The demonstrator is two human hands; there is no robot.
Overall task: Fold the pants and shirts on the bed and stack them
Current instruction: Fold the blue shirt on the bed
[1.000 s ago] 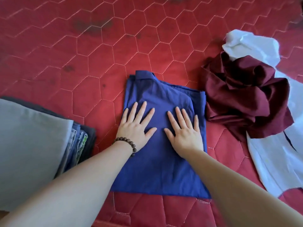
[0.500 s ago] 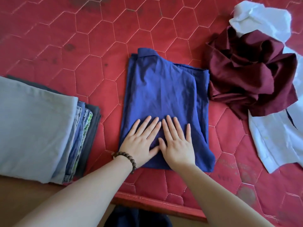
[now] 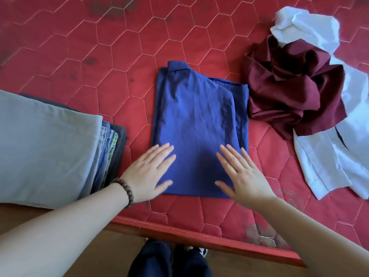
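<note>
A blue shirt (image 3: 196, 124) lies folded into a rectangle on the red quilted mattress (image 3: 123, 56), collar at the far end. My left hand (image 3: 149, 172), with a bead bracelet on its wrist, lies flat with straight fingers at the shirt's near left corner. My right hand (image 3: 243, 176) lies flat at the near right corner. A stack of folded clothes (image 3: 50, 144), grey on top, sits at the left. A crumpled maroon garment (image 3: 295, 86) and a white shirt (image 3: 329, 156) lie unfolded at the right.
The mattress's red front edge (image 3: 199, 236) runs below my hands. Beneath it are a brown floor and my dark trouser legs (image 3: 169, 260). Bare mattress stretches behind the blue shirt.
My hands slid down the blue shirt to its near edge and then apart, toward the two near corners. The view has tilted down, so the mattress edge and floor show.
</note>
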